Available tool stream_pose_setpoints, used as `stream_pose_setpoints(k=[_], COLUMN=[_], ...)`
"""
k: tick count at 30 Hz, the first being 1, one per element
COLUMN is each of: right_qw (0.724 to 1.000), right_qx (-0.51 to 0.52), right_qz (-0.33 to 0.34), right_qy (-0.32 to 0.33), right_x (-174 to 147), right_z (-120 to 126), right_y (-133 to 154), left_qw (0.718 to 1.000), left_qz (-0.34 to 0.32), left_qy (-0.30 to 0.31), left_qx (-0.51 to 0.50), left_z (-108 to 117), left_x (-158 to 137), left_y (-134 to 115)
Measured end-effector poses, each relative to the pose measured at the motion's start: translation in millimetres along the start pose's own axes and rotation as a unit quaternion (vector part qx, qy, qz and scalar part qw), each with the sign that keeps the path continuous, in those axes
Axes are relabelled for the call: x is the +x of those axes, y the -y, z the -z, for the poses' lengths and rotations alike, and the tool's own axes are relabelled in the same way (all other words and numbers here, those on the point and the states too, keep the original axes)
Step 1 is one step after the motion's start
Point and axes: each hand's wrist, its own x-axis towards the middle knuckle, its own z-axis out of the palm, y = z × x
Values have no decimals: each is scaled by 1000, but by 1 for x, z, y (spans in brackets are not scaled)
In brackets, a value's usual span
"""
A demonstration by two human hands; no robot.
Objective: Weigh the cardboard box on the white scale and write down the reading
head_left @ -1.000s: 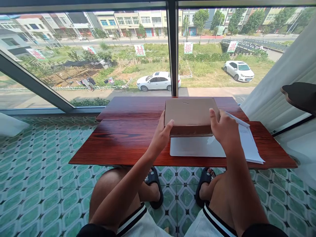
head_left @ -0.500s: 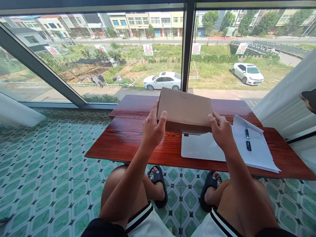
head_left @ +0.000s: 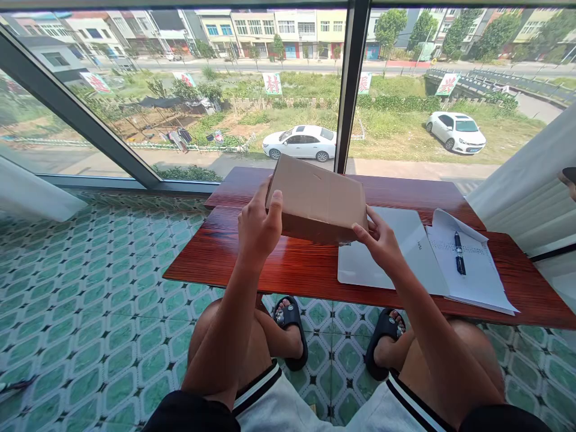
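A brown cardboard box (head_left: 317,195) is held up above the dark red wooden table, its right end tilted lower than its left. My left hand (head_left: 261,223) grips its left end, thumb over the near top edge. At the opposite end my right hand (head_left: 377,236) holds the near right corner, with the thumb on the front edge. The fingers beneath the box are partly hidden. Under and beside my right hand lies a closed silver laptop (head_left: 407,231), whose left part the box partly covers.
An open notebook (head_left: 483,282) with a curled page lies right of the laptop, a black pen (head_left: 459,253) on it. The wooden table (head_left: 216,255) stands before a large window. White curtains hang at both sides, and my slippered feet are on the tiled floor below.
Both hands have carried the box to the left, and its right end has dipped lower. More of the laptop now shows. The view has shifted slightly.
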Motion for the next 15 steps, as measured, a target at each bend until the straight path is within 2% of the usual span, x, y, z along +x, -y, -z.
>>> stream_pose_setpoints(k=[5,15], right_qw=[1000,998], right_qx=[0,22], right_qz=[-2,-6], right_qy=[21,61], right_x=[3,1], right_z=[-1,-16], right_y=[-5,-11], left_qw=[999,998], left_qz=[5,25], left_qy=[17,10], left_qx=[33,57], left_z=[1,18], left_x=[0,8], left_y=[3,15])
